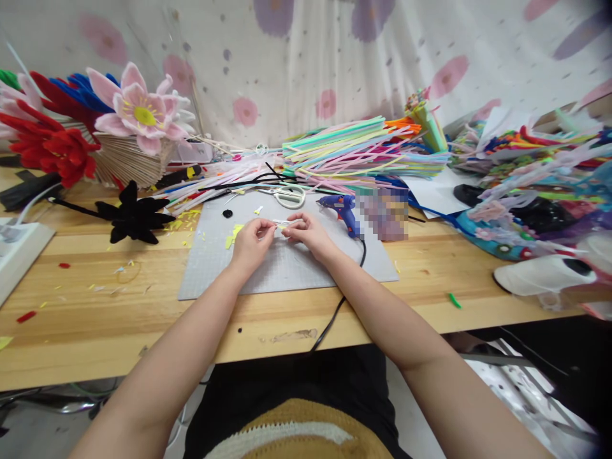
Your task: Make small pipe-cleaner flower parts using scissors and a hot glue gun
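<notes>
Over the grey cutting mat [287, 271], my left hand [254, 242] and my right hand [307, 234] are close together, fingertips nearly meeting. Each hand is closed in a pinch. A tiny pale yellow piece [281, 227] shows between the fingertips, too small to make out well. Yellow scraps [233, 236] lie just left of my left hand. Scissors with pale handles [289, 197] rest behind the hands. To the right of my right hand is a blue glue gun [342, 211] with a black cord. A small black disc [227, 213] sits at the mat's upper left.
A black fuzzy flower [131, 213] lies left of the mat. Pink and red flowers [138, 111] stand behind it. Bundled pastel stems [354, 146] spread along the back. A white glue bottle or similar object [545, 274] and a colourful pile occupy the right side.
</notes>
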Demonstrator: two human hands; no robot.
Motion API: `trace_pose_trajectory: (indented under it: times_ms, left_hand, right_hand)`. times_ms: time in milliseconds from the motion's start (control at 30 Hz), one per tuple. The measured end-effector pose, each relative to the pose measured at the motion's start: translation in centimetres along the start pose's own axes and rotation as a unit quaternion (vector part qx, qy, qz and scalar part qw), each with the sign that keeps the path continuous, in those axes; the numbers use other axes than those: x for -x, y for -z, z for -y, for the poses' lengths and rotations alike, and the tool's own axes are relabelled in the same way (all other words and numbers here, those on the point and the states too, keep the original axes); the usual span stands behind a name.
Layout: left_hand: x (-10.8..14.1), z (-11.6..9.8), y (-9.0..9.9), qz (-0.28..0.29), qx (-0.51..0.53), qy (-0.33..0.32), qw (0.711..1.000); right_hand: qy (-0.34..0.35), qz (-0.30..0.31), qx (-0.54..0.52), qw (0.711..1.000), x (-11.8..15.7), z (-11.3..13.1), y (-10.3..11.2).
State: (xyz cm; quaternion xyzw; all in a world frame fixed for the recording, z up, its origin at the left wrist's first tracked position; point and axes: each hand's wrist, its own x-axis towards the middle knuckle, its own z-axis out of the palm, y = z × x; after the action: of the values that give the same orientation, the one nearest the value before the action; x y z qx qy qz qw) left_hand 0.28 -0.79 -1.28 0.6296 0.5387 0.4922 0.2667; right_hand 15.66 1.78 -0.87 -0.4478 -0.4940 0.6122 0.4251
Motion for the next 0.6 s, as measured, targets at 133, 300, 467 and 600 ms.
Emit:
trace_pose_trajectory:
  times_ms: [133,300,467,600]
  left_hand:
    - [0.0,0.0,0.0,0.002,-0.016,0.021,1.000]
    - [0.0,-0.1,0.0,0.005,-0.037,0.026,0.999]
    - [0.0,-0.2,0.1,0.007,-0.054,0.028,0.998]
    - [0.0,-0.2,0.1,0.008,-0.071,0.025,0.997]
  right_hand:
    - [0.019,-0.011,0.005,1.000,-0.1,-0.2,-0.1]
    - [0.032,-0.016,-0.012,0.999,-0.5,-1.0,-0.4]
    - [0.037,-0.022,-0.032,0.999,-0.6,-1.2,-0.6]
    - [0.031,-0.024,-0.035,0.999,-0.3,-0.9,-0.6]
